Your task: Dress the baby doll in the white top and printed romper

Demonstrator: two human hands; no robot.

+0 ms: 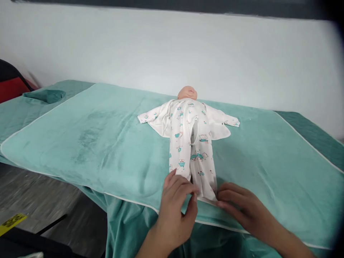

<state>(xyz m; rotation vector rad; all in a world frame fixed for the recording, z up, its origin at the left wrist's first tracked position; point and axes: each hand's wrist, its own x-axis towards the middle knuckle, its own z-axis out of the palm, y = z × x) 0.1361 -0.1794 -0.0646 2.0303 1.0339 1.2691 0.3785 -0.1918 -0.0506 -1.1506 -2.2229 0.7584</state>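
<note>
A baby doll (187,93) lies on its back on the bed, its head toward the wall. White baby pants (201,161) with a teal and pink print are spread over its front, legs pointing at me. Beneath them, a white baby shirt (219,122) has both sleeves stretched out sideways. My left hand (178,204) is closed by the pants' hems, thumb and fingers at the inner corner of the right-side leg and covering the end of the other leg. My right hand (242,204) pinches the outer corner of that right-side hem.
A light green cover (115,125) with white piping overlies a darker green sheet on the bed. At the far left is a face opening (45,96) near a red and black item (12,87). Behind stands a white wall (161,50). A yellow label (13,223) shows low left.
</note>
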